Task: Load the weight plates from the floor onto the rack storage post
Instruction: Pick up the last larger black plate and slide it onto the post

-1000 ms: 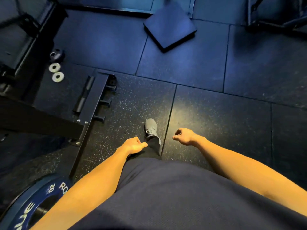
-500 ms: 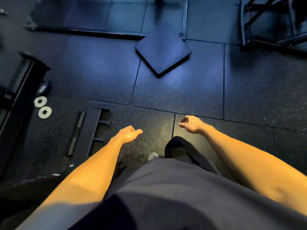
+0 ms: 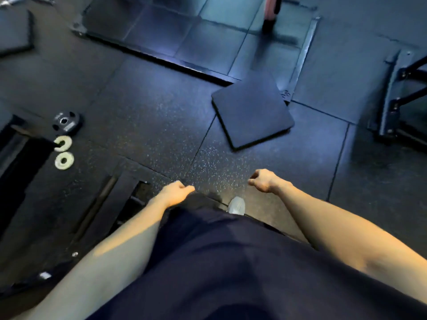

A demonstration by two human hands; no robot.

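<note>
Two small pale weight plates lie flat on the rubber floor at the left, one [image 3: 62,143] just behind the other [image 3: 64,160]. A small black plate [image 3: 66,121] lies a little farther back. The black rack base [image 3: 101,209] with its short pegs runs along the floor at lower left. My left hand [image 3: 176,193] hangs in front of my body with fingers loosely curled and holds nothing. My right hand [image 3: 264,180] is likewise curled and empty. Both hands are well to the right of the plates.
A dark square foam pad [image 3: 251,109] lies on the floor ahead, against the corner of a framed lifting platform [image 3: 184,63]. A metal rack frame [image 3: 397,98] stands at the far right. My grey shoe [image 3: 236,205] shows between my arms.
The view has swung up and left as I step forward. The blue plate seen at the bottom left one second ago is out of view. The small plates are nearer and more central.
</note>
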